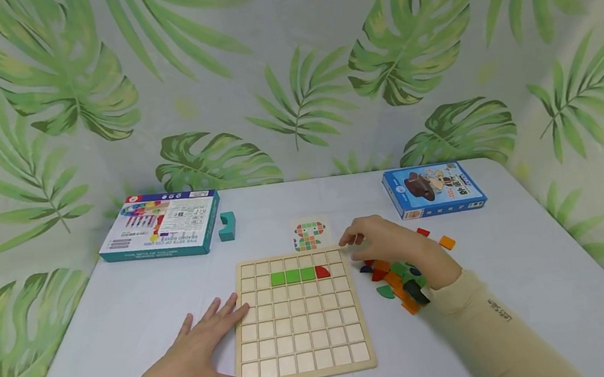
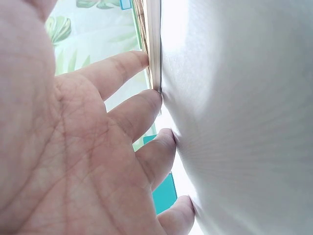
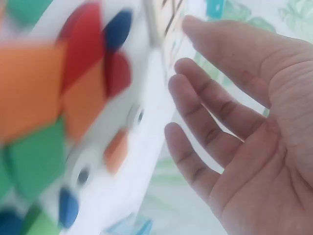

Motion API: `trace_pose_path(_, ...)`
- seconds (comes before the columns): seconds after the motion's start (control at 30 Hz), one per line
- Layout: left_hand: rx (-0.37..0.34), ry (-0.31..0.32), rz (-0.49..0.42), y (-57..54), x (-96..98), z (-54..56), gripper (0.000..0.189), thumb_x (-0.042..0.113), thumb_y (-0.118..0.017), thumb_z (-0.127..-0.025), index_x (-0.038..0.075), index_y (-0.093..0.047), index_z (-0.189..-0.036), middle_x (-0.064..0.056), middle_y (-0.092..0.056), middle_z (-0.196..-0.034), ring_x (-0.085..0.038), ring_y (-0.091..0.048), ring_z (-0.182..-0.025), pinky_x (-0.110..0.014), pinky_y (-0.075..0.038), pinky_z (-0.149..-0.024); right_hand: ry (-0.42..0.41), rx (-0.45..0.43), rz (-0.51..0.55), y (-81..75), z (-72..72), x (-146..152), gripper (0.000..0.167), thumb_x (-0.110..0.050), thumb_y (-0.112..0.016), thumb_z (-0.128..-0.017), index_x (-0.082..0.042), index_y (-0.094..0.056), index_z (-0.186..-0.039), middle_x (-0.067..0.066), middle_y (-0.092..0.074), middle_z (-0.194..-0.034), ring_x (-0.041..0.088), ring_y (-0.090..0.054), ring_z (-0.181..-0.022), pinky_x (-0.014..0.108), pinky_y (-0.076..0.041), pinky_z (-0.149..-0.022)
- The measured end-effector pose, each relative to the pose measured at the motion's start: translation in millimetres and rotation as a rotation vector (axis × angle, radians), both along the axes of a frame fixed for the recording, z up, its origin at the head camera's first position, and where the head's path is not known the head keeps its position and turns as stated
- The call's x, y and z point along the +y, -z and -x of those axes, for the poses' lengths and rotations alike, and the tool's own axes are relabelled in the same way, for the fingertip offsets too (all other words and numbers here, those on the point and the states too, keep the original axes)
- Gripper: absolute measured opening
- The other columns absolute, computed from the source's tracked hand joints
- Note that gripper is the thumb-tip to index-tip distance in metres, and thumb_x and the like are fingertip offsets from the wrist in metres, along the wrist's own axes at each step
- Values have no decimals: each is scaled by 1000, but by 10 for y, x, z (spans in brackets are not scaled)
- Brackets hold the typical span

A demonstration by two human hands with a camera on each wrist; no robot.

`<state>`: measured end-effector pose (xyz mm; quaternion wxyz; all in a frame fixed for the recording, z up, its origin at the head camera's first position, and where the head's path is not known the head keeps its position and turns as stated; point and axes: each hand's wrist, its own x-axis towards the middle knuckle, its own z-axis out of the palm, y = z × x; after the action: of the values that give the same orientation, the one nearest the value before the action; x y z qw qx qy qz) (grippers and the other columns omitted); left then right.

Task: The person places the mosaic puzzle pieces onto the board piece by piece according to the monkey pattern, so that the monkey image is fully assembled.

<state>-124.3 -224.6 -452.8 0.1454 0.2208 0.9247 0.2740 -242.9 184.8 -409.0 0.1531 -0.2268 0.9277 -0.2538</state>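
A wooden grid board (image 1: 303, 325) lies on the table, with three green squares (image 1: 293, 276) and a red quarter-round piece (image 1: 322, 272) in its second row. My left hand (image 1: 200, 351) spreads its fingers along the board's left edge, thumb at the near left corner. In the left wrist view the fingertips (image 2: 155, 98) meet the board's side and the tabletop. My right hand (image 1: 380, 239) hovers by the far right corner, its fingers loosely bent. No piece shows between its fingers (image 3: 183, 90) in the right wrist view. Loose colored pieces (image 1: 397, 281) lie piled below that hand, partly hidden by the forearm.
Behind the board lies a small pattern card (image 1: 311, 236). A boxed game (image 1: 160, 226) and a teal block (image 1: 227, 226) are at the back left; a blue box (image 1: 434, 190) is at the back right. An orange square (image 1: 447, 242) lies apart from the pile.
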Motion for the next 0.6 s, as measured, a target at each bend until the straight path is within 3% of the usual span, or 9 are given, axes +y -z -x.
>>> trace_pose_path(0.23,4,-3,10,2,2,4,128,70,-95,-58,24,-44,-165,-9,-29,-179,-50,-18,-165,-88,-5,-120,-5,-15,-21,75,5,270,27,0,-71,-95,-9,-80,-118,9,-72,-116,24,-65,-106,42,-62,-97)
trace_pose_path(0.6,-14,-6,-2,6,-2,3,127,69,-95,-59,26,-43,-166,-8,-28,-179,-49,-16,-166,-87,-2,-121,15,-57,-36,142,14,299,28,2,-75,-88,-12,-83,-110,6,-71,-111,18,-63,-99,36,-63,-93)
